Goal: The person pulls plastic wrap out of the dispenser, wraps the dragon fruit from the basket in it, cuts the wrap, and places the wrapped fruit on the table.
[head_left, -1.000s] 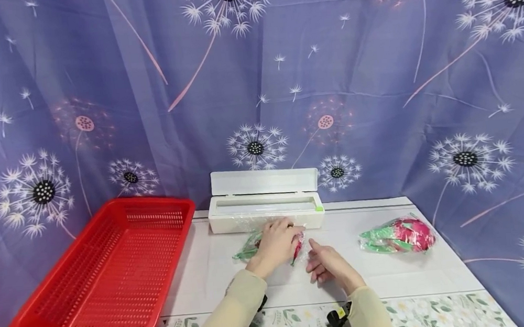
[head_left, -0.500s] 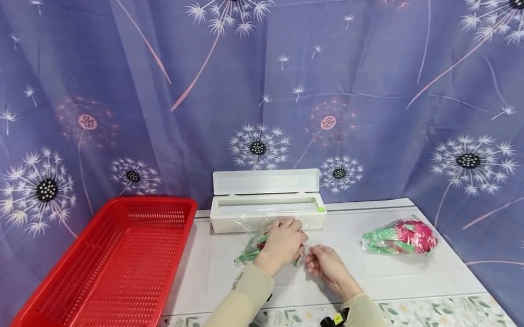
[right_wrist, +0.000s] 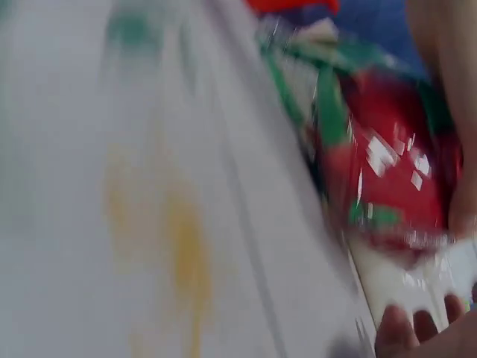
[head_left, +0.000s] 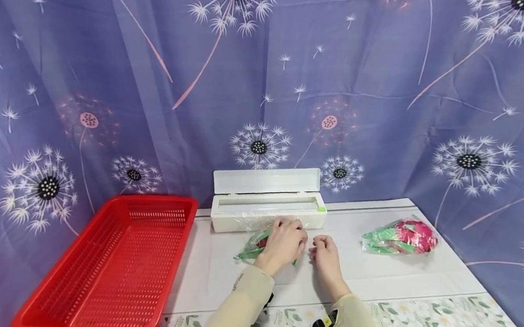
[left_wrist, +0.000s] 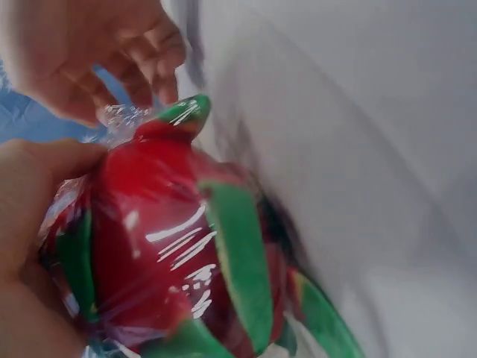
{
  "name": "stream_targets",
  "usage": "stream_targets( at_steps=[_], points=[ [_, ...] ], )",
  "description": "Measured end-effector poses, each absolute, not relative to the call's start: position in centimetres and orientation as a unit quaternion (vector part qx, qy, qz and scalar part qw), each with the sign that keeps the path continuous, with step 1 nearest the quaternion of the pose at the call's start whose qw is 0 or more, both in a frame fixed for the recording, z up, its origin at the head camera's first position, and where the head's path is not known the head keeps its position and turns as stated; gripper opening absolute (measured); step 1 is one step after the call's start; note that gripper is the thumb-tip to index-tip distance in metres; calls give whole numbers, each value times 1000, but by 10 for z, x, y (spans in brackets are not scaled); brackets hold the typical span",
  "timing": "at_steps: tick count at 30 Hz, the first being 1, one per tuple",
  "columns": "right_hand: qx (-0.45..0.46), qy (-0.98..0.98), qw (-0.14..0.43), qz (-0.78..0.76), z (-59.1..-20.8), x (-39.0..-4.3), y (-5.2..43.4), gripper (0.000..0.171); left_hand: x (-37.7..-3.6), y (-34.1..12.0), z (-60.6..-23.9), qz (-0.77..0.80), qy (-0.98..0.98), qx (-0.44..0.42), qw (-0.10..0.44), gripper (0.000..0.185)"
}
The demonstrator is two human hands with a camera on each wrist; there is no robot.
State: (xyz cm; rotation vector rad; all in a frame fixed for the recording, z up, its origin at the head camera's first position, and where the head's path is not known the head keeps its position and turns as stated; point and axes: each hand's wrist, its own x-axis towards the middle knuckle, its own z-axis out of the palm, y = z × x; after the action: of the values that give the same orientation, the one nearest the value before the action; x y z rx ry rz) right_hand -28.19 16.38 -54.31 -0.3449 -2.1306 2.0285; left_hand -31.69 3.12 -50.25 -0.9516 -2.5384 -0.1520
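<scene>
Fingers [left_wrist: 30,186] curled – wrapped dragon fruit [left_wrist: 171,246], L hand [head_left: 285,243]

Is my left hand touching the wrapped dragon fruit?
Touching. The left wrist view shows the left hand gripping the wrapped dragon fruit, fingers pressed against the film.

Brightness: bright and even across the head view, colours saturated.
Light source: apparently from above and in front, diffuse; exact position not visible.
Shadows: soft and faint, a thin one under the red basket [head_left: 107,273] and beside the sleeves on the table [head_left: 396,282].
Glare: small white highlights on the cling film over the wrapped fruit [left_wrist: 179,246], streaky in the left wrist view, speckled in the right wrist view.
Blur: head view sharp; left wrist view moderately smeared; right wrist view heavily motion-blurred, outlines lost.
Distortion: wide-angle bowing at the head view's edges, curtain [head_left: 376,68] pattern stretched toward the corners.
Focus: close skin at the wrist views' edges soft.
</scene>
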Motion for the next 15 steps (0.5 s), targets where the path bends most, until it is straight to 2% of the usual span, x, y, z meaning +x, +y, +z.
stream_targets(
  at_steps=[7,15],
  points=[
    [-147,-596,130,779,-532,-279,135,46,-319,31,-509,-83,-909,-327,245,5],
    [-169,-470,165,850,-529,-290,100,40,-319,32,-503,-164,-898,-328,242,10]
  ],
)
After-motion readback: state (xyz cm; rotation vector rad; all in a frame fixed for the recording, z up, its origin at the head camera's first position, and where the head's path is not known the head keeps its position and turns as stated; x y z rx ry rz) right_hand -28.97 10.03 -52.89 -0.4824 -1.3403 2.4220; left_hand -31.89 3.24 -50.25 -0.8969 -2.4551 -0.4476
